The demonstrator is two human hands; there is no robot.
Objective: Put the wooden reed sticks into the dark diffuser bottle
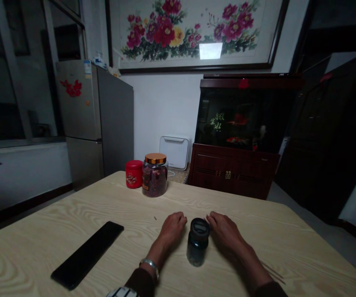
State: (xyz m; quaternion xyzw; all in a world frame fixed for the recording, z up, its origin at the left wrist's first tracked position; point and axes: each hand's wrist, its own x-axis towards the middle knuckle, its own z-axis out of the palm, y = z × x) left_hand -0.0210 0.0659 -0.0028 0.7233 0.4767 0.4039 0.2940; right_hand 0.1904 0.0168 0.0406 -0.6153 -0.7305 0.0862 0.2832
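A small dark glass jar [197, 247] with a black lid stands upright on the light wooden table [72, 210], between my two hands. My left hand [172, 228] rests on the table just left of the jar, fingers curled under, holding nothing that I can see. My right hand [224, 228] lies flat on the table just right of the jar, fingers stretched toward the lid, close to it. A metal bracelet sits on my left wrist.
A black flat phone-like slab [87, 253] lies on the table's left part. Further back stand a glass jar with a copper lid [155, 175] and a red tin [134, 173]. Beyond the table are a fridge [94, 119] and a fish tank cabinet [240, 136].
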